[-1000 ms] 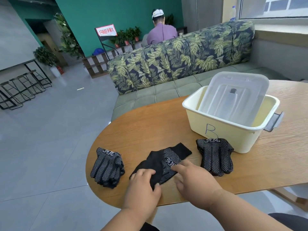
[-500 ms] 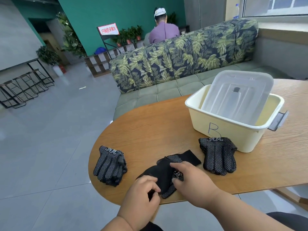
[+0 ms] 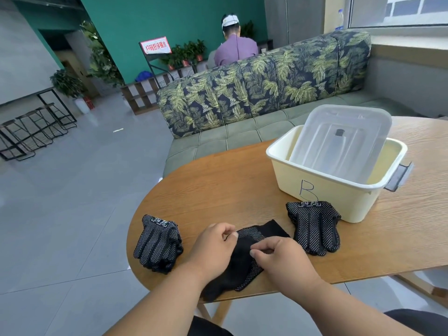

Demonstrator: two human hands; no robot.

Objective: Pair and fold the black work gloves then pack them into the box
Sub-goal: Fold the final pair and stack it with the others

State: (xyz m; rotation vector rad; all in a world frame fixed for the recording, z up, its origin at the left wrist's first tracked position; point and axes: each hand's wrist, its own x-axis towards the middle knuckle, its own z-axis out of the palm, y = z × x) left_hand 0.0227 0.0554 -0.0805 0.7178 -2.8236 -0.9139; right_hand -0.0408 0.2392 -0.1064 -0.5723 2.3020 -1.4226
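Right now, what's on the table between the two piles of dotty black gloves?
In the head view, both hands pinch a black glove between the left pile and right pile.

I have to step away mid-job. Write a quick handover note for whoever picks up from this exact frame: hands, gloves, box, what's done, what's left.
Left hand and right hand both pinch the middle gloves, which lie unfolded at the table's near edge.
One glove bundle lies to the left; another lies to the right, just in front of the box.
The clear lid leans inside the box; no gloves visible in it.
Done: two bundles look paired.
Left: fold the middle gloves, take the lid out, pack all the gloves.
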